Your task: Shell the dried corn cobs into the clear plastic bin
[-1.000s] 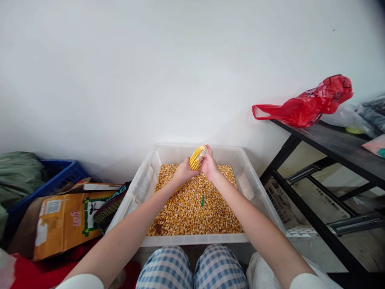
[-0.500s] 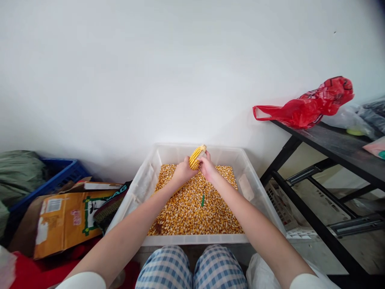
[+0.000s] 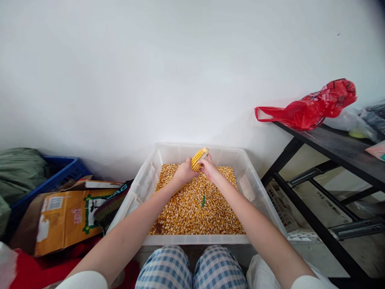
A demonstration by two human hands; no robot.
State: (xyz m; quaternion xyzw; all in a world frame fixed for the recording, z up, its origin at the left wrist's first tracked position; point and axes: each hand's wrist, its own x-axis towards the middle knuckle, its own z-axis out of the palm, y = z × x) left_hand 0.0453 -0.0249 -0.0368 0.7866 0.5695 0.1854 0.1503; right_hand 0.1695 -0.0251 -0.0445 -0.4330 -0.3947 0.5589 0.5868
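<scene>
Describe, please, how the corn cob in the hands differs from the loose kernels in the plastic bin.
The corn cob is one piece with kernels set in rows; the loose kernels are separate and lie in no order.
The corn cob is tilted in the left hand, with the right hand touching it; the loose kernels lie spread inside the plastic bin.
Both show yellow.
</scene>
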